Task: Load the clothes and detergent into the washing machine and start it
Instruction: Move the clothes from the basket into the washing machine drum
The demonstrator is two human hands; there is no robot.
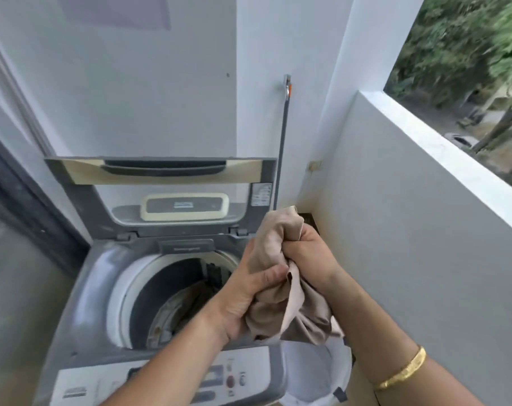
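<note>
A grey top-loading washing machine point(81, 300) stands in front of me with its lid point(161, 183) raised against the wall. Its drum point(172, 300) is open and dark, with some dark cloth low at its right side. I hold a bunched beige garment point(281, 306) above the machine's right rim. My left hand point(243, 300) grips its lower part from the left. My right hand point(310, 253) is closed on its upper part; a gold bangle sits on that forearm. The control panel point(166, 379) with a red button lies along the near edge.
A white laundry basket point(339, 376) stands to the right of the machine, below the garment. A low white balcony wall point(410, 230) runs along the right, open to trees beyond. A grey hose point(282, 142) hangs from a wall tap. A dark door frame is at the left.
</note>
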